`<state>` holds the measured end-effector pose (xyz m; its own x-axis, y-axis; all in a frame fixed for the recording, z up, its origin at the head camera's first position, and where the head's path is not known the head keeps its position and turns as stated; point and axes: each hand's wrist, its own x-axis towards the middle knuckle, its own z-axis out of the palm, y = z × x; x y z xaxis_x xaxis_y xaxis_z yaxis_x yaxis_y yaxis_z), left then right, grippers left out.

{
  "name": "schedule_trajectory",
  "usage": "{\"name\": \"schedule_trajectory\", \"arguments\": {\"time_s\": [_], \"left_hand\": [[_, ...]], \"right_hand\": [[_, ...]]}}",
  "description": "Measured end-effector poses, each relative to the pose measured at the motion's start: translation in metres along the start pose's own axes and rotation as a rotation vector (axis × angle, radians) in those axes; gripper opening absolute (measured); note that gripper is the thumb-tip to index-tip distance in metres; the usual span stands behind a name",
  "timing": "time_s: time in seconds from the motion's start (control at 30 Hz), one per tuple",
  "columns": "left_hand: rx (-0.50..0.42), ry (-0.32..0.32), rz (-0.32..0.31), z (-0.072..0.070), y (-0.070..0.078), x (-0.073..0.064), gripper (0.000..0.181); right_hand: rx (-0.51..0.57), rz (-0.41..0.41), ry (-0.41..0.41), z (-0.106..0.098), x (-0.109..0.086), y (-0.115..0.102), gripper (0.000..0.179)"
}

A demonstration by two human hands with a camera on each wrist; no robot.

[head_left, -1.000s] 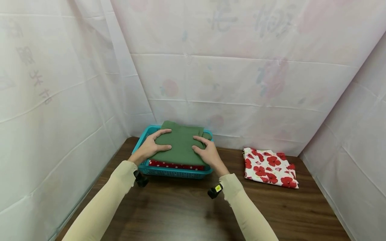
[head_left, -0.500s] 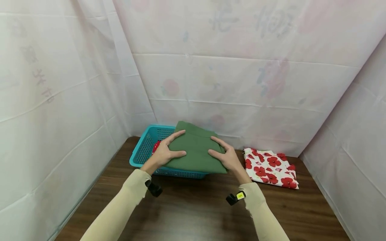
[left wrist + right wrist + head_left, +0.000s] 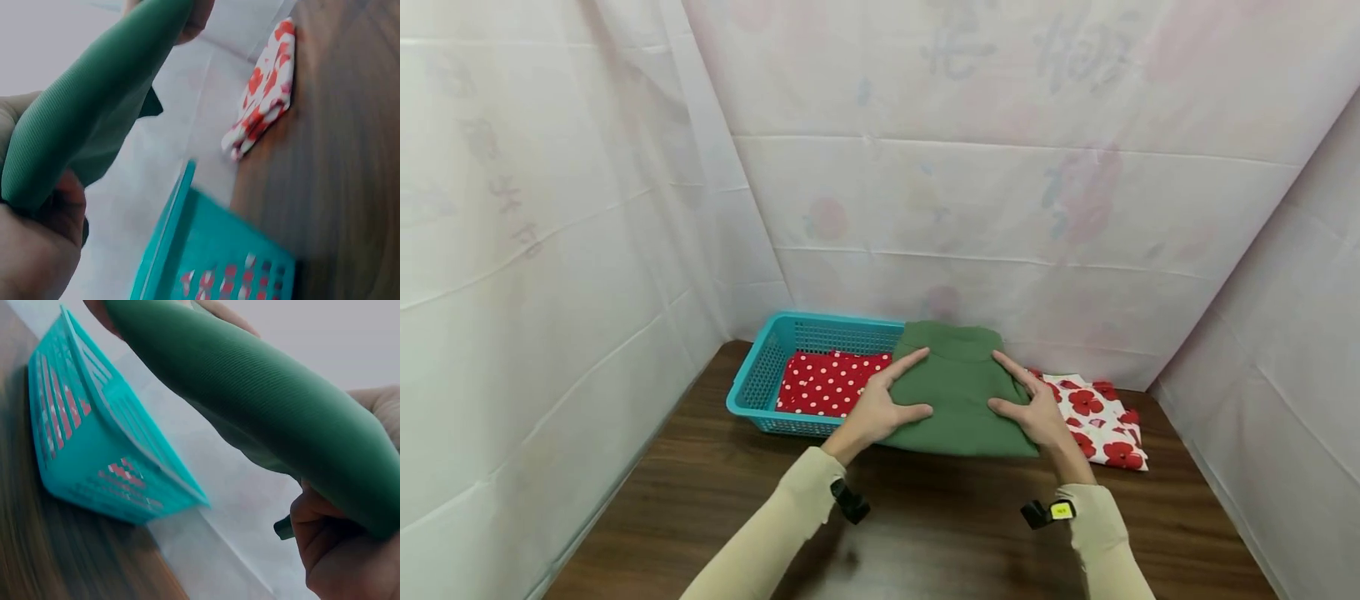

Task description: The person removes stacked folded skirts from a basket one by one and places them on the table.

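A folded green garment point(image 3: 958, 400) hangs in the air between my two hands, over the right end of the turquoise basket point(image 3: 760, 412). My left hand point(image 3: 880, 408) grips its left side, thumb on top and fingers curled underneath, as the left wrist view shows. On the opposite side my right hand point(image 3: 1037, 408) holds it the same way; the right wrist view shows curled fingers point(image 3: 319, 519) below the cloth. Inside the basket lies a folded red cloth with white dots point(image 3: 831, 383). The garment hides the basket's right end.
To the right, a folded white cloth with red flowers point(image 3: 1097, 425) lies on the dark wooden table point(image 3: 925, 533), partly covered from view by my right hand. White printed sheeting point(image 3: 880, 208) stands behind the table and along both sides.
Both hands have lifted the green garment out of the basket and carried it to the right. The red dotted cloth beneath has come into view.
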<state>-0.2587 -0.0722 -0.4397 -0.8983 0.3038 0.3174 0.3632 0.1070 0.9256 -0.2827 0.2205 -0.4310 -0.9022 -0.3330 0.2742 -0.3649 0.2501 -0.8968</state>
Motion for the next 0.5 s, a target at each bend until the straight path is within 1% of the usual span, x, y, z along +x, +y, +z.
{"name": "schedule_trajectory", "arguments": {"time_s": [0.07, 0.2, 0.27, 0.37, 0.43, 0.5], "left_hand": [[0.015, -0.017, 0.017, 0.016, -0.001, 0.002, 0.082], [0.064, -0.061, 0.048, 0.044, -0.004, 0.003, 0.087], [0.091, -0.073, 0.053, 0.054, -0.008, 0.002, 0.090], [0.145, -0.073, 0.050, 0.067, -0.015, 0.002, 0.095], [0.172, -0.076, 0.046, 0.075, -0.019, 0.004, 0.098], [0.198, -0.065, 0.036, 0.084, -0.022, 0.007, 0.099]], "right_hand": [[-0.036, 0.010, 0.018, -0.011, -0.008, 0.005, 0.073], [-0.116, 0.075, 0.045, -0.028, -0.023, 0.016, 0.074], [-0.136, 0.102, 0.054, -0.033, -0.028, 0.020, 0.075], [-0.155, 0.111, 0.068, -0.039, -0.033, 0.025, 0.077], [-0.167, 0.118, 0.102, -0.043, -0.036, 0.028, 0.078], [-0.176, 0.127, 0.131, -0.047, -0.038, 0.030, 0.079]]}}
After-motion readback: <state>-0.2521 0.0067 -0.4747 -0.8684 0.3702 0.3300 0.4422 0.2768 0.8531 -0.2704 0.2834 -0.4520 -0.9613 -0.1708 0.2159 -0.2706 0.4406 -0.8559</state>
